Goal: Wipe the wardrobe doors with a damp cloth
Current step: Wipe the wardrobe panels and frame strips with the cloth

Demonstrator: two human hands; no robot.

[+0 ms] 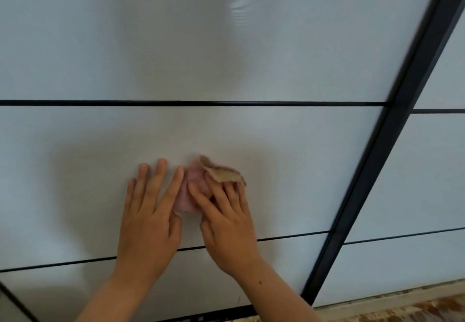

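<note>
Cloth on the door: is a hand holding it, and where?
Right hand presses the cloth flat to the door over its right part, fingers extended, not gripping. Left hand rests flat beside it.

Left grip (148, 211), right grip (226, 223) flat, outspread.

No legible text, label, brand, number or sign appears on the white wardrobe door (226, 44), its dark frame (377, 170) or the cloth (221, 173).

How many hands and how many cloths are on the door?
Hands: 2 (left hand, right hand)
Cloth: 1 (cloth)
Total: 3
</note>
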